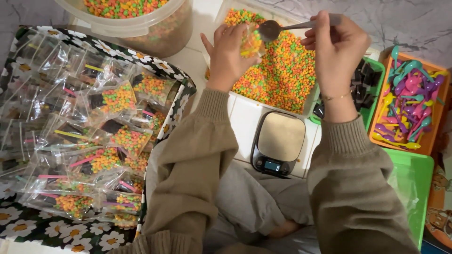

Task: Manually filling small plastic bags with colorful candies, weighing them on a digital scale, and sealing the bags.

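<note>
My left hand [228, 52] holds a small clear bag [252, 43] partly filled with colourful round candies, over a white tray [218, 19] heaped with the same orange, green and yellow candies [282, 70]. My right hand [335, 43] grips a metal spoon [278, 29] by its handle. The spoon's bowl is at the mouth of the bag. Both sleeves are olive-brown knit.
A small digital kitchen scale [278, 143] sits just in front of the tray. Left, a flower-patterned box [181, 91] holds several filled clear bags [113, 136]. A big tub of candies [136, 21] stands behind. Right: an orange tray of coloured plastic spoons [409, 103], green trays [412, 188].
</note>
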